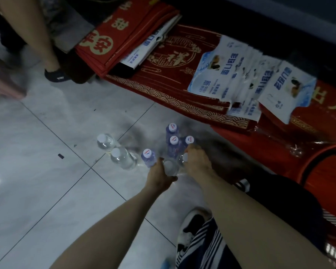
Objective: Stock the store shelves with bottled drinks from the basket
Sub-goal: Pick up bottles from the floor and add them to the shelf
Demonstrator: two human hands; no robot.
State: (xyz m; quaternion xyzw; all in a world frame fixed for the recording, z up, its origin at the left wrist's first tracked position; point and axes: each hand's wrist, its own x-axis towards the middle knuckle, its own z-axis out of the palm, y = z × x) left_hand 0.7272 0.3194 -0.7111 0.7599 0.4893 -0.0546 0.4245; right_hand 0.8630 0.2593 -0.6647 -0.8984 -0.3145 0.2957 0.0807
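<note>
Upright clear bottle (169,168) is gripped by left hand (159,176), white-capped bottle (184,158) by right hand (196,162); axes vertical, purple bottles (174,141) clustered just beyond.

Both forearms are bare from the bottom edge of the frame up to the left hand (159,176) and the right hand (197,162). At lower right, a garment (206,249) striped navy and white hangs over a black-and-white sneaker (190,228).

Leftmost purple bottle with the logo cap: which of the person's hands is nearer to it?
Left. The left hand is just right of the purple bottle, gripping a clear bottle; the right hand is farther right, beyond that clear bottle.
</note>
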